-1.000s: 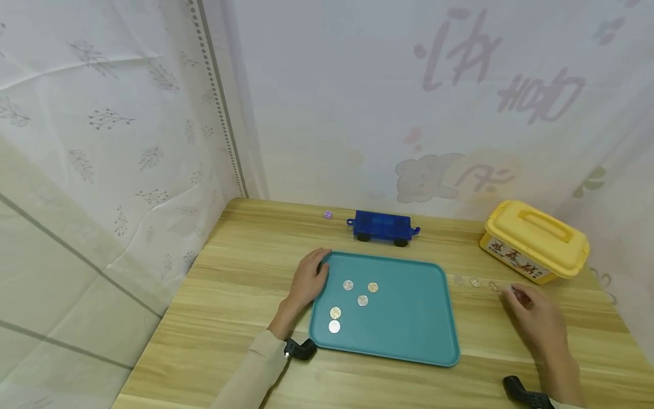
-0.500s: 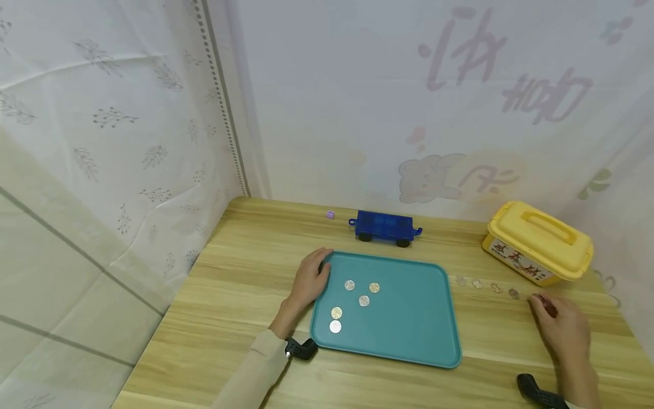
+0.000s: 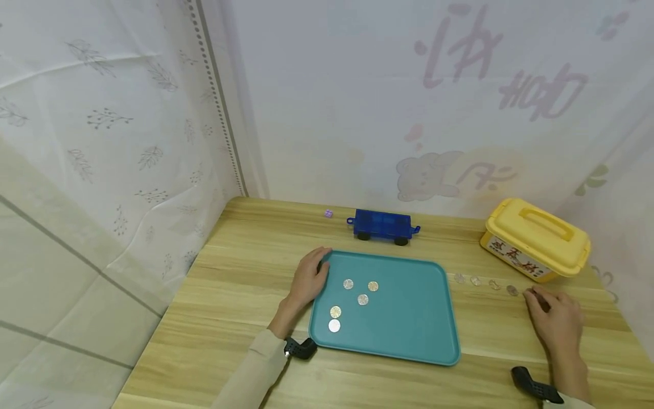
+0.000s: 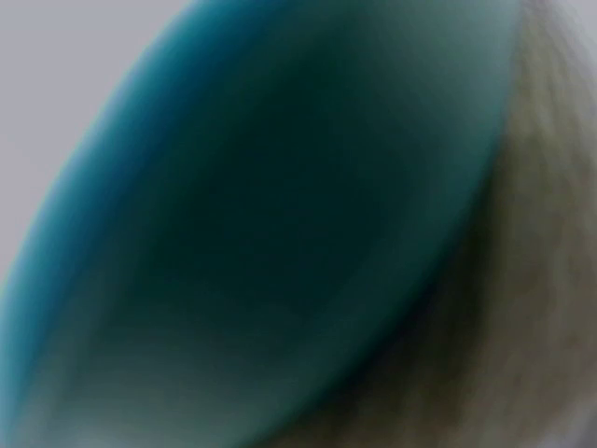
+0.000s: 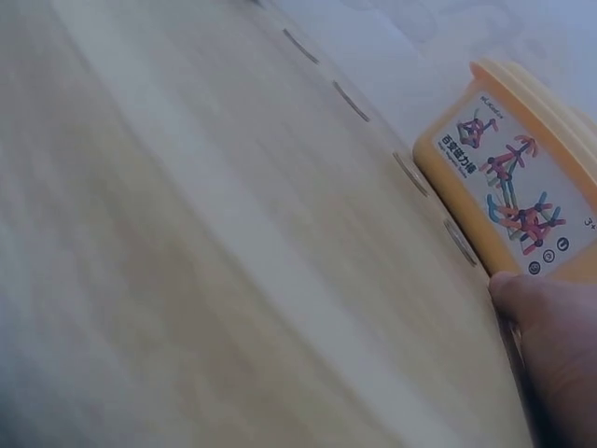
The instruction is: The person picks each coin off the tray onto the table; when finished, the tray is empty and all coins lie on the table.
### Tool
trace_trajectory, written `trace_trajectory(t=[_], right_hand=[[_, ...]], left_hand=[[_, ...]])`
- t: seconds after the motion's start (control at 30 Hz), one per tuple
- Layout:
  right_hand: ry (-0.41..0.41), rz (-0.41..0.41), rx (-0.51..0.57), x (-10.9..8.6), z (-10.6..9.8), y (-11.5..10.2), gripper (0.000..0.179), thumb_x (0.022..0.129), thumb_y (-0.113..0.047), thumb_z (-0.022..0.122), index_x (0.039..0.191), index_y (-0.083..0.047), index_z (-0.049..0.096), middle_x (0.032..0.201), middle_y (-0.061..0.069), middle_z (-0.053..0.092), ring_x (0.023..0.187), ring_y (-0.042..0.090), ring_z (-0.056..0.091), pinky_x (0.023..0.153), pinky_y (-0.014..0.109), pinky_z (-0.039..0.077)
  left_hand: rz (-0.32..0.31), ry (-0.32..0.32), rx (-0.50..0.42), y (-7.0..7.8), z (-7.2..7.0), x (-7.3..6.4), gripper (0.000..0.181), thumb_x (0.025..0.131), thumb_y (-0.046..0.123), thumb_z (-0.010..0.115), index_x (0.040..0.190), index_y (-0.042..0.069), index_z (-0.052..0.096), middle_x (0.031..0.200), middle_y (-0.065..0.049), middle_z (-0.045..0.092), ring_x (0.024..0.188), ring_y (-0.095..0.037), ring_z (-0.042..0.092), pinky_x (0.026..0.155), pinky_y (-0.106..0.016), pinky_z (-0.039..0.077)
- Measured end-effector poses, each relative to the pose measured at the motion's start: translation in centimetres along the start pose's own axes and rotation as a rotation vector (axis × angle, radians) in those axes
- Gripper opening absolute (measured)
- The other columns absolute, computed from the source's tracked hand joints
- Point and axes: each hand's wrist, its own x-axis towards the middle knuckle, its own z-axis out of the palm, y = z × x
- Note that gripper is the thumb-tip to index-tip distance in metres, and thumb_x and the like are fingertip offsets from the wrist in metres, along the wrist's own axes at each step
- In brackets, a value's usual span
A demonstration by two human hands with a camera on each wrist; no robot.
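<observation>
My left hand [image 3: 307, 279] rests against the left rim of a teal tray [image 3: 409, 318], its fingers relaxed near the far corner. That rim fills much of the left wrist view as a blur. Several round, coin-like discs lie on the tray, among them a silver disc [image 3: 334, 325] and a gold disc [image 3: 373, 286]. To the right of the tray, my right hand [image 3: 557, 321] has its curled fingertips down at the table. They appear to pinch a disc, mostly hidden, at the end of a row of discs whose nearest disc [image 3: 512, 290] is dark.
A yellow lidded box [image 3: 536, 238] with a handle stands just behind the row of discs. Behind the tray are a blue wheeled toy wagon [image 3: 382, 225] and a small purple piece [image 3: 328, 213]. White printed fabric [image 3: 327, 102] borders the wooden table [image 3: 245, 267].
My right hand left a disc at the row's end, moved right, then came slightly back left with fingertips at the table. My left hand and the tray have stayed in place.
</observation>
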Motion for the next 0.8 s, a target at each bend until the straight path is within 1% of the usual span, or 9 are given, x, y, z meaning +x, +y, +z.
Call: trace_trajectory(t=[0.13, 0.27, 0.3, 0.37, 0.43, 0.5, 0.57, 0.7, 0.8], right_hand=[[0.037, -0.015, 0.025, 0.0, 0.2, -0.2, 0.030, 0.092, -0.017, 0.067, 0.108, 0.008, 0.071, 0.101, 0.035, 0.063, 0.097, 0.055, 0.052, 0.089, 0.067, 0.035], [0.027, 0.044, 0.043, 0.0, 0.0, -0.3, 0.031, 0.094, -0.020, 0.065, 0.109, 0.007, 0.072, 0.101, 0.031, 0.064, 0.100, 0.051, 0.052, 0.093, 0.065, 0.035], [0.038, 0.056, 0.056, 0.1, -0.1, -0.3, 0.029, 0.093, -0.018, 0.066, 0.108, 0.006, 0.072, 0.098, 0.026, 0.065, 0.098, 0.043, 0.055, 0.093, 0.058, 0.039], [0.081, 0.079, 0.107, 0.0, -0.2, -0.3, 0.025, 0.092, -0.014, 0.068, 0.106, 0.006, 0.073, 0.089, 0.007, 0.067, 0.091, 0.021, 0.057, 0.090, 0.037, 0.043], [0.124, 0.074, 0.163, 0.0, -0.4, -0.4, 0.021, 0.089, -0.008, 0.070, 0.103, 0.007, 0.074, 0.083, -0.016, 0.061, 0.082, -0.001, 0.052, 0.081, 0.018, 0.039], [0.134, 0.060, 0.224, -0.1, -0.6, -0.5, 0.019, 0.086, -0.004, 0.072, 0.102, 0.007, 0.074, 0.082, -0.033, 0.052, 0.077, -0.016, 0.043, 0.072, 0.006, 0.031], [0.088, 0.064, 0.246, -0.3, -0.9, -0.8, 0.021, 0.087, -0.005, 0.072, 0.104, 0.006, 0.073, 0.085, -0.040, 0.049, 0.081, -0.020, 0.043, 0.074, 0.003, 0.030], [-0.071, 0.078, 0.233, -0.5, -1.4, -1.9, 0.028, 0.092, -0.016, 0.070, 0.112, 0.003, 0.072, 0.094, -0.042, 0.049, 0.094, -0.019, 0.041, 0.079, 0.005, 0.030], [-0.161, 0.028, 0.221, -0.6, -1.5, -3.5, 0.030, 0.094, -0.019, 0.068, 0.115, 0.002, 0.070, 0.101, -0.034, 0.052, 0.100, -0.016, 0.037, 0.080, 0.009, 0.033]], left_hand=[[0.018, 0.019, -0.002, -0.1, 0.0, 0.0, 0.038, 0.099, 0.011, 0.055, 0.137, 0.007, 0.059, 0.144, -0.017, 0.056, 0.139, -0.035, 0.046, 0.118, -0.054, 0.035], [0.014, 0.020, -0.006, -0.1, 0.1, -0.1, 0.038, 0.099, 0.011, 0.056, 0.137, 0.008, 0.060, 0.144, -0.016, 0.056, 0.140, -0.035, 0.046, 0.118, -0.054, 0.035], [0.015, 0.019, -0.004, -0.2, 0.2, -0.1, 0.038, 0.099, 0.011, 0.056, 0.137, 0.008, 0.060, 0.144, -0.016, 0.056, 0.140, -0.035, 0.046, 0.118, -0.054, 0.035], [0.014, 0.013, -0.006, -0.1, 0.4, -0.2, 0.038, 0.100, 0.012, 0.055, 0.137, 0.008, 0.059, 0.144, -0.017, 0.056, 0.140, -0.034, 0.046, 0.118, -0.053, 0.035], [0.011, 0.006, -0.007, -0.1, 0.5, -0.2, 0.038, 0.100, 0.012, 0.054, 0.138, 0.008, 0.059, 0.144, -0.016, 0.056, 0.140, -0.034, 0.046, 0.119, -0.052, 0.034], [0.010, 0.006, -0.007, -0.1, 0.5, -0.2, 0.038, 0.100, 0.012, 0.055, 0.137, 0.007, 0.059, 0.144, -0.016, 0.056, 0.140, -0.034, 0.046, 0.119, -0.052, 0.034], [0.007, 0.011, -0.012, 0.0, 0.5, -0.2, 0.038, 0.100, 0.012, 0.055, 0.137, 0.007, 0.060, 0.143, -0.016, 0.056, 0.140, -0.034, 0.046, 0.119, -0.052, 0.034], [0.009, 0.014, -0.012, 0.0, 0.3, 0.0, 0.038, 0.100, 0.011, 0.053, 0.137, 0.008, 0.059, 0.144, -0.016, 0.056, 0.140, -0.035, 0.046, 0.119, -0.053, 0.034], [0.014, 0.015, -0.007, 0.0, 0.1, 0.1, 0.038, 0.101, 0.009, 0.051, 0.137, 0.007, 0.059, 0.144, -0.016, 0.056, 0.140, -0.034, 0.046, 0.118, -0.053, 0.035]])
